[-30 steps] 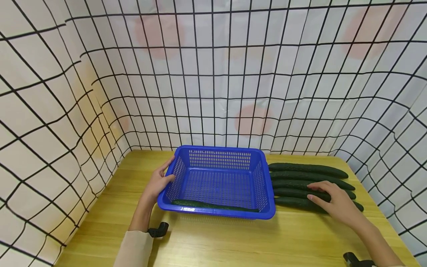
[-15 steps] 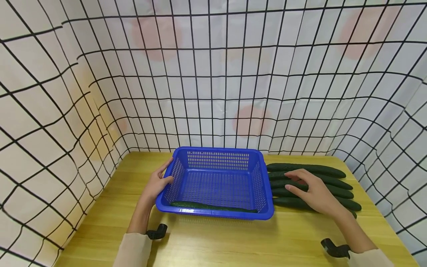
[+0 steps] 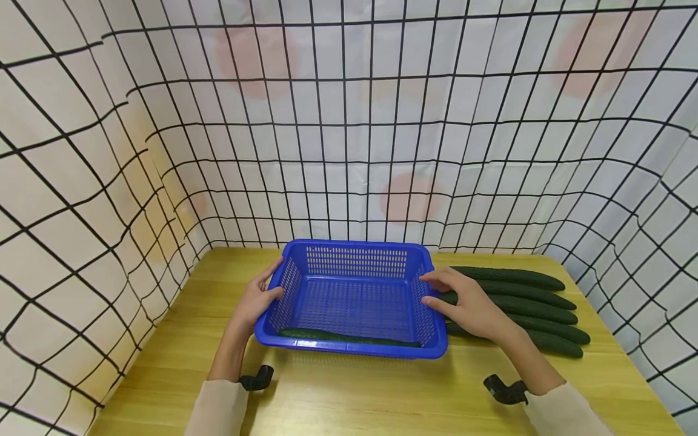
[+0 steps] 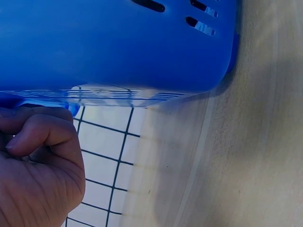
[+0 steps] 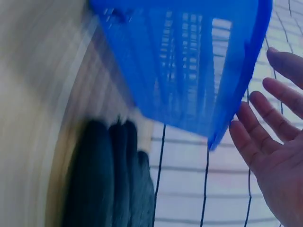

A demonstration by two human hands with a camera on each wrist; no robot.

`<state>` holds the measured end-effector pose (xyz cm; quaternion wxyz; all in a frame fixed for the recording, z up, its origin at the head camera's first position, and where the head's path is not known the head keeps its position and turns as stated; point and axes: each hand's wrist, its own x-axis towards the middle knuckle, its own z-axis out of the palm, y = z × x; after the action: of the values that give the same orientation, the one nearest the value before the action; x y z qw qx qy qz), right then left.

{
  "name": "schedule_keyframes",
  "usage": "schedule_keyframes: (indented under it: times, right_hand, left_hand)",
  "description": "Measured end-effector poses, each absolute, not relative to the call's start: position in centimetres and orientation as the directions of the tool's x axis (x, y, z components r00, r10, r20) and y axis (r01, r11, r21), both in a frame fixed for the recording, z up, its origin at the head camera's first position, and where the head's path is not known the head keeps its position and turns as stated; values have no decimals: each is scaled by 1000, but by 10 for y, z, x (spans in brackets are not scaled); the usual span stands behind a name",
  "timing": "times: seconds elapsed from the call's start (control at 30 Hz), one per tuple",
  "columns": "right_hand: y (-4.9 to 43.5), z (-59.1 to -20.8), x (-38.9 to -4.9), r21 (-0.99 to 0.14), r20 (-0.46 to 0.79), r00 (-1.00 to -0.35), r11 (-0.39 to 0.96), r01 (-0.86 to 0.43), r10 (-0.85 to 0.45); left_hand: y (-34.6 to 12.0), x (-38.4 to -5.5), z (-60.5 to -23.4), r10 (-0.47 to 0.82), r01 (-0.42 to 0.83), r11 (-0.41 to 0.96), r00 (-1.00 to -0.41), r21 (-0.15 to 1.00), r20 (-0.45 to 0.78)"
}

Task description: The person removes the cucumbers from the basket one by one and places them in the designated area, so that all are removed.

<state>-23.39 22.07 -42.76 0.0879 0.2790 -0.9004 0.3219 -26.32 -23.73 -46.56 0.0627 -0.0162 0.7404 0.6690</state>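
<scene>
A blue plastic basket [image 3: 351,353] with slotted walls stands on the wooden table, and one cucumber [image 3: 349,336] lies inside along its near wall. My left hand [image 3: 256,303] grips the left rim; the left wrist view shows its fingers curled beside the basket wall [image 4: 118,52]. At the right rim, my right hand [image 3: 463,303] is spread with thumb and fingers apart and nothing between them. In the right wrist view its fingertips [image 5: 239,130] are close to the basket's rim; contact is unclear. Beneath that hand and to its right lie several dark green cucumbers [image 3: 531,309], partly covered by it.
The table [image 3: 349,399] reaches forward to a white wall covering [image 3: 349,151] with a black grid pattern, which also rises on both sides. The row of cucumbers lies close against the basket's right side. Black cameras sit on both wrists.
My right hand has moved left from over the cucumbers to the basket's right rim, carrying nothing. The left hand keeps its grip on the left rim, and the basket stays in place.
</scene>
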Motion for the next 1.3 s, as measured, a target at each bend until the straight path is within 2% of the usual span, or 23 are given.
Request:
schedule_keyframes:
  times: [0.37,0.77,1.1,1.3]
  right_hand:
    - [159,-420,-237,-618,231,-799,550,-561,-555]
    - [108,-428,-241,-644,140,-740,507,-573,-658]
    - [80,-436,-248,-624,64,-686,508,-594,-724]
    - [71,-443,-248,-569,-3,-662,546,-615,-749]
  left_hand:
    - [-236,-264,-466,50,-99,109,-993,989,-105]
    - [-236,-266,-467,64,-95,124,-993,988,-104]
    - [-238,-263,-466,48,-111,121,-992,986,-118]
    - [-242,-262,-464,104,-118,114,-986,987,-130]
